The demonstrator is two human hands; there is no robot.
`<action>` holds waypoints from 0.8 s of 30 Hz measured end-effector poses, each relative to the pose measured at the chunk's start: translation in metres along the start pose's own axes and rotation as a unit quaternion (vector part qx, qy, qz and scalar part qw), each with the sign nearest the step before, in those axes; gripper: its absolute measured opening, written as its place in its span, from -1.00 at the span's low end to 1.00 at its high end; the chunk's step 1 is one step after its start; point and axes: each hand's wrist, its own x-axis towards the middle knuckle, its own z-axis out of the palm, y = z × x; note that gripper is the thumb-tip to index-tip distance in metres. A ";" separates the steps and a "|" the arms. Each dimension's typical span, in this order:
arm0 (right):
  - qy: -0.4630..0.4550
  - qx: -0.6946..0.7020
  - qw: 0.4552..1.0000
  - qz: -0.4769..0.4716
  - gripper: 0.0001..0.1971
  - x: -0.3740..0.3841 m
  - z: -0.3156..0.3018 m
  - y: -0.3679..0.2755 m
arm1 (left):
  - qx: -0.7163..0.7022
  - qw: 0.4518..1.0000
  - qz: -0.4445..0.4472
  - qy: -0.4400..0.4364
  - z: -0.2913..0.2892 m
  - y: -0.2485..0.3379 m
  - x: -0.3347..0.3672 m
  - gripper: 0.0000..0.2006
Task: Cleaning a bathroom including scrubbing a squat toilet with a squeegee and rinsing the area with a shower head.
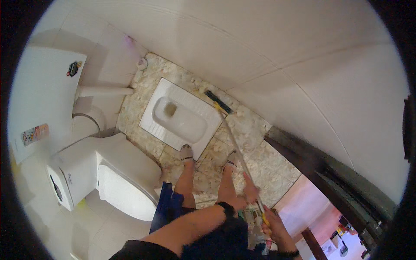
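Note:
A long-handled floor brush (236, 141) runs from my hands up to the far side of the tiled floor. Its dark bristle head (219, 102) with a yellow joint rests on the floor between the squat toilet and the wall. My left hand (250, 191) is wrapped round the pale pole, a dark band on that wrist. Lower down, near the yellow end of the pole, my right hand (272, 223) is closed on it too. The white squat toilet (182, 121) is set into the floor ahead of my feet.
A white sit-down toilet (125, 190) stands at my left. Beyond it are a big white appliance (45, 86) and a white pipe (106, 91). Pale tiled wall (299, 65) closes the far and right side. A dark door frame (312, 164) borders an opening at lower right.

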 end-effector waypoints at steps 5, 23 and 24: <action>-0.023 -0.051 0.998 -0.028 -0.49 0.020 0.029 -0.039 | 0.360 0.878 -0.216 -0.229 0.044 -0.128 0.062 -0.10; -0.032 -0.103 0.994 -0.025 -0.51 0.044 0.042 -0.035 | 0.308 0.920 -0.184 -0.156 0.008 0.013 0.068 -0.12; -0.050 -0.060 0.997 -0.022 -0.51 0.055 0.098 -0.065 | 0.340 0.932 -0.107 -0.072 -0.017 -0.077 0.106 -0.13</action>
